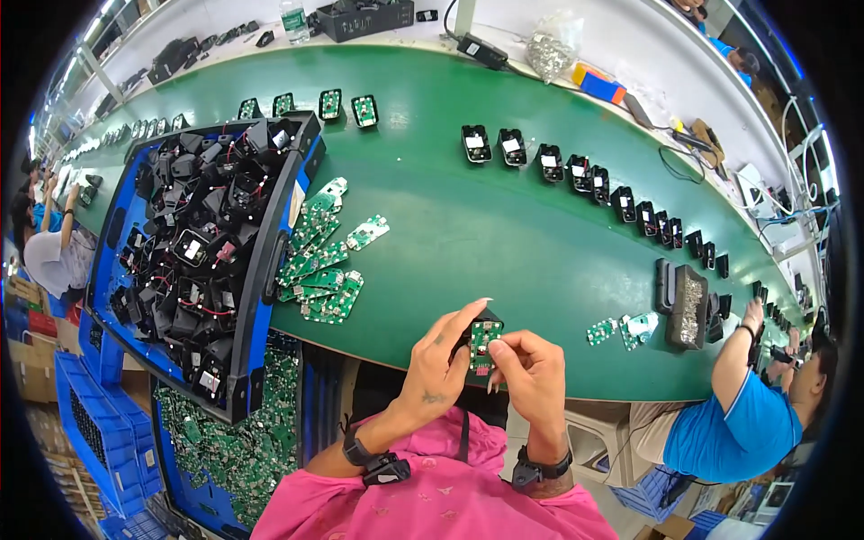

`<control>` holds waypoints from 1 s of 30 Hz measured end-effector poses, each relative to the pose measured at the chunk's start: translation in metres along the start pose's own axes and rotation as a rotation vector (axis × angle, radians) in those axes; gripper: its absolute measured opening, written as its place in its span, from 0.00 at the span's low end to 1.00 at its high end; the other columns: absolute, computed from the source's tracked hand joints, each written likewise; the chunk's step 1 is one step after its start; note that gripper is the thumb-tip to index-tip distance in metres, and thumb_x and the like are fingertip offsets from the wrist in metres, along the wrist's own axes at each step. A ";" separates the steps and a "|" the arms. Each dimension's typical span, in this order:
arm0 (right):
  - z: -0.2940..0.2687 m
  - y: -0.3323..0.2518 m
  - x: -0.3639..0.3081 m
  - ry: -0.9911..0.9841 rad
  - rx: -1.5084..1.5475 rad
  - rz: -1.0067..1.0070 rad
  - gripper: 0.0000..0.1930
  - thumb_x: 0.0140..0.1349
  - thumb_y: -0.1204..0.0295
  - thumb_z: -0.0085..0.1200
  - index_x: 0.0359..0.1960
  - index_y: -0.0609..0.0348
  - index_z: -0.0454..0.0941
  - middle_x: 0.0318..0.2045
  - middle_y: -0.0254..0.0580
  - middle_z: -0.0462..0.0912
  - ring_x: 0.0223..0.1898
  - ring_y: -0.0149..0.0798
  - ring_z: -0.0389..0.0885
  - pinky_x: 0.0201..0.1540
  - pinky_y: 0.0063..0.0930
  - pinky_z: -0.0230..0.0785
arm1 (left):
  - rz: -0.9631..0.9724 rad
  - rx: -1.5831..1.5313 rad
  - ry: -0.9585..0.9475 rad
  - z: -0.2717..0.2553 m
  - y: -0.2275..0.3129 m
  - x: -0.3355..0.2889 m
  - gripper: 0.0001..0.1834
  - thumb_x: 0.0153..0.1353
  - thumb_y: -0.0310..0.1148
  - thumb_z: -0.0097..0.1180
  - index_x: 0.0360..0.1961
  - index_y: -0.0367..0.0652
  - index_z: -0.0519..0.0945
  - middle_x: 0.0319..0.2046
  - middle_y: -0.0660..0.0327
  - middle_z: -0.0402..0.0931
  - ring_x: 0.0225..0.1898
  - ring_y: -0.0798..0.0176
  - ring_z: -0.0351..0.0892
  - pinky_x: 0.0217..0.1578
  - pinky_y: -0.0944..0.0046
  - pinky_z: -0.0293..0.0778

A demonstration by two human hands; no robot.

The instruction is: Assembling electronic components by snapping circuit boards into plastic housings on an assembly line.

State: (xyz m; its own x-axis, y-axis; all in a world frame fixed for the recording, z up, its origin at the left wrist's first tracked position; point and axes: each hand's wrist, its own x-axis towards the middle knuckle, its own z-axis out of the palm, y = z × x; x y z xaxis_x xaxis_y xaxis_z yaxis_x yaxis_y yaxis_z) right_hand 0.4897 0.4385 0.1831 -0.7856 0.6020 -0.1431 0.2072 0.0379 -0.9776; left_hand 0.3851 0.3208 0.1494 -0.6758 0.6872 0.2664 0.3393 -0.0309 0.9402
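Just over the table's near edge, my left hand (436, 364) is closed around a small black plastic housing (489, 316). A green circuit board (487, 335) sits at the housing's open face, with a small pink-red part (482, 370) at its lower end. My right hand (533, 373) has its thumb and fingers pinched on the right side of the board. The fingers cover part of the housing, so I cannot tell how deep the board sits. Left of my hands, a loose pile of green circuit boards (315, 261) lies on the table.
A blue-and-black crate (243, 360) full of wired black housings stands on the left. Below it, a bin holds many circuit boards (225, 441). Rows of black housings (551, 163) line the green table (432, 234). At right, a person in blue (738, 436) sits near a parts tray (688, 310).
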 end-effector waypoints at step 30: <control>0.022 0.008 0.041 0.100 -0.236 -0.113 0.17 0.71 0.70 0.53 0.57 0.66 0.75 0.28 0.49 0.84 0.26 0.38 0.84 0.30 0.31 0.75 | -0.508 -0.255 -0.189 -0.019 0.000 0.040 0.20 0.73 0.28 0.44 0.64 0.38 0.68 0.37 0.56 0.80 0.20 0.70 0.78 0.20 0.69 0.72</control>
State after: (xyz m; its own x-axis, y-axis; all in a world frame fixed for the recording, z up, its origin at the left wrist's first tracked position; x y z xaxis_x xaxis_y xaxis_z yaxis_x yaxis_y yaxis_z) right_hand 0.4461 0.4457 0.1660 -0.7524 0.6586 -0.0075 0.2603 0.2869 -0.9219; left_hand 0.3453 0.3344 0.1641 -0.5766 0.7778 -0.2500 -0.1790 0.1783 0.9676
